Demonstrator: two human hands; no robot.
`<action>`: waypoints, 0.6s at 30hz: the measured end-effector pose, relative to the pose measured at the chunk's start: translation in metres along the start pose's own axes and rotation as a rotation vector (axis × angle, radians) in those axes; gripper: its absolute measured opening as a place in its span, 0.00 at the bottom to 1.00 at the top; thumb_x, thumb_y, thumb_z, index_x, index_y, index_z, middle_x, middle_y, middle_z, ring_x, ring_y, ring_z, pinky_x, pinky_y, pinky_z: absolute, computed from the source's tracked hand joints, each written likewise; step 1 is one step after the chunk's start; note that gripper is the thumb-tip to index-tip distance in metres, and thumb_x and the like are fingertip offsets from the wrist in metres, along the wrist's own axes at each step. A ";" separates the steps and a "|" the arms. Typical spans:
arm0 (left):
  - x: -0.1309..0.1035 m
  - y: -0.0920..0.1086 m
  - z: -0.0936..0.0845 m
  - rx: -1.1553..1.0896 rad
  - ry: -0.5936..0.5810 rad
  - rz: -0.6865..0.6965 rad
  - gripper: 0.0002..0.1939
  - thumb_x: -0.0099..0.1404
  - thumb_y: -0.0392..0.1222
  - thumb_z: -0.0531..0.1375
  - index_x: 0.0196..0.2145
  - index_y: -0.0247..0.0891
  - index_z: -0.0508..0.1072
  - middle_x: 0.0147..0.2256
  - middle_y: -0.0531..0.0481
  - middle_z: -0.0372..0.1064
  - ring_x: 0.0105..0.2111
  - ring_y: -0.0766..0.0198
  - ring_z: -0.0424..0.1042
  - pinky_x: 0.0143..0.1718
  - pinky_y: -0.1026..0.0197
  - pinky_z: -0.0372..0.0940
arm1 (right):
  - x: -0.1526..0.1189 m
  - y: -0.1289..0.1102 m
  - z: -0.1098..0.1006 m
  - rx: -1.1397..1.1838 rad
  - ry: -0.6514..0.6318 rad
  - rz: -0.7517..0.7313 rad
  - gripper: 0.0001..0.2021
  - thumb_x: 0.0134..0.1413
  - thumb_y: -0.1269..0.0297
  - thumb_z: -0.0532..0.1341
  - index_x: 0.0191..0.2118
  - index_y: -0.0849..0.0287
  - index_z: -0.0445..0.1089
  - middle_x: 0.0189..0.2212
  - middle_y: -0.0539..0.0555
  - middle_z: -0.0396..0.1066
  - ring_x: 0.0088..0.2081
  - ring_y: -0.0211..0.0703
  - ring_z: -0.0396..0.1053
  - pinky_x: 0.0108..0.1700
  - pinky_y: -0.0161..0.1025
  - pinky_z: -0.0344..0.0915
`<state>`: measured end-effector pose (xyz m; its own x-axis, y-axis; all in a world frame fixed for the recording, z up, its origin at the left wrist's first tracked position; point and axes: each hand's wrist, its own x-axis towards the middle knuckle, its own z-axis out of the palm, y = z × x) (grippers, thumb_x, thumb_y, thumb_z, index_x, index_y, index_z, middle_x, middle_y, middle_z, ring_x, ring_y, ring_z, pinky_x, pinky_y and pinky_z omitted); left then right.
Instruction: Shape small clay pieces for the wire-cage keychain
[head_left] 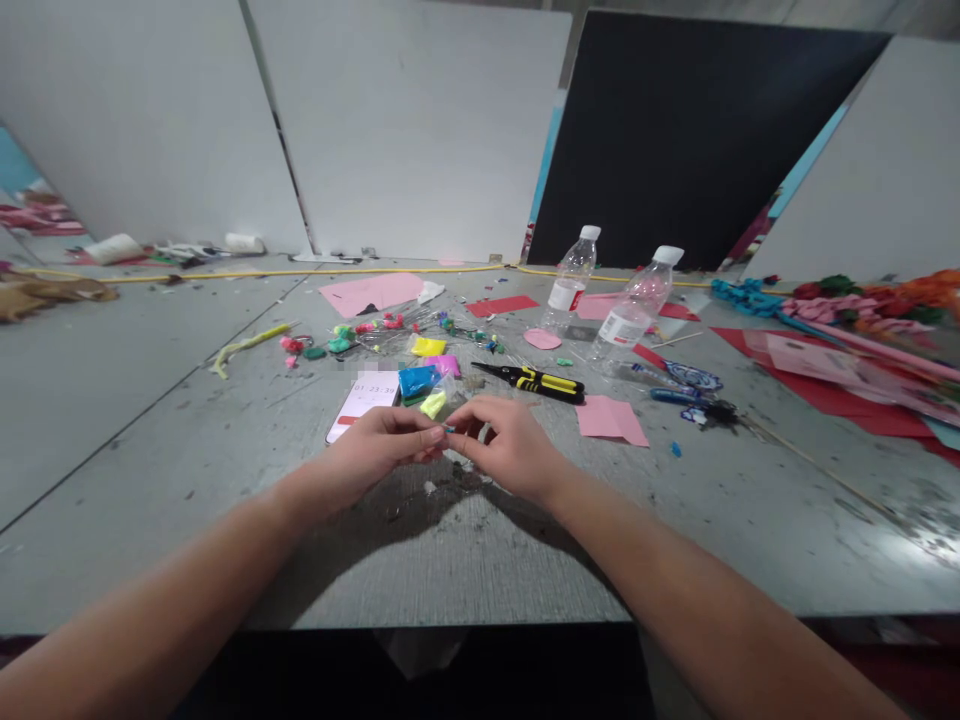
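Observation:
My left hand (390,437) and my right hand (504,440) meet above the middle of the table. Their thumbs and fingertips are pinched together around a tiny blue-green piece (449,430), mostly hidden by the fingers. It looks like soft clay, but it is too small to be sure. Just beyond the fingertips lie a yellow packet (433,403), a blue packet (418,381) and a pink-purple packet (442,366). A phone showing a timer (364,400) lies flat beside my left hand. Long-nose pliers (536,382) with black and yellow handles rest beyond my right hand.
Two clear plastic bottles (574,275) with white caps stand back right. Small coloured clay pieces (341,338) on thin wires lie back left. Pink paper (611,420) is right of my hands. Red sheets (817,390) and a long stick (825,475) lie farther right. White boards (412,130) line the back.

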<state>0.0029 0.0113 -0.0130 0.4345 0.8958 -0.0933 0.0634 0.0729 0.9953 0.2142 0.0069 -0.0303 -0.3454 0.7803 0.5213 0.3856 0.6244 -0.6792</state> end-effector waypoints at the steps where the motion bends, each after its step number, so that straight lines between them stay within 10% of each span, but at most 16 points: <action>1: 0.000 0.000 0.000 0.004 0.005 -0.001 0.12 0.57 0.50 0.75 0.29 0.38 0.83 0.29 0.50 0.75 0.31 0.63 0.69 0.37 0.58 0.64 | 0.000 -0.001 0.000 -0.007 -0.009 -0.007 0.04 0.62 0.69 0.70 0.34 0.57 0.78 0.30 0.50 0.78 0.32 0.40 0.73 0.36 0.37 0.66; 8: 0.002 -0.001 0.000 0.088 -0.016 -0.049 0.12 0.59 0.46 0.74 0.24 0.37 0.82 0.23 0.50 0.70 0.25 0.64 0.63 0.28 0.59 0.54 | 0.003 0.003 -0.005 -0.013 0.104 0.045 0.08 0.64 0.70 0.66 0.32 0.57 0.77 0.31 0.53 0.78 0.35 0.45 0.73 0.40 0.42 0.67; 18: 0.001 -0.003 -0.001 -0.045 -0.026 -0.021 0.19 0.61 0.58 0.73 0.29 0.37 0.81 0.31 0.46 0.74 0.32 0.61 0.69 0.37 0.56 0.66 | 0.001 -0.001 0.000 0.135 -0.020 0.059 0.04 0.61 0.67 0.72 0.34 0.58 0.79 0.30 0.50 0.78 0.28 0.37 0.71 0.30 0.35 0.66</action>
<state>0.0027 0.0126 -0.0162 0.4566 0.8822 -0.1147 0.0323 0.1123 0.9931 0.2138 0.0066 -0.0290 -0.3427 0.8140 0.4690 0.2875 0.5661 -0.7726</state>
